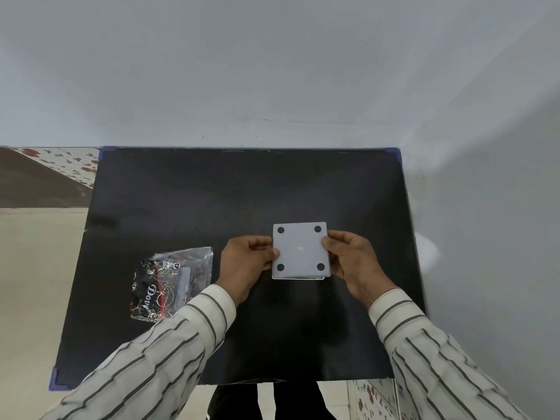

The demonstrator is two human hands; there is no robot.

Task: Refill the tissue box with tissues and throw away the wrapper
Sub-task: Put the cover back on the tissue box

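The tissue box (300,250) is a white square box, held bottom side up so that its flat base with four black round feet faces me. My left hand (247,262) grips its left edge and my right hand (351,259) grips its right edge, above the middle of the black table (181,192). A crumpled clear plastic wrapper (169,286) with black and red print lies flat on the table to the left of my left hand, apart from it. No loose tissues show; the inside of the box is hidden.
The black table stands against a grey wall (272,71) at the back and right. Blue tape marks its corners (56,377). Tiled floor (30,253) lies to the left. My striped sleeves reach in from the near edge.
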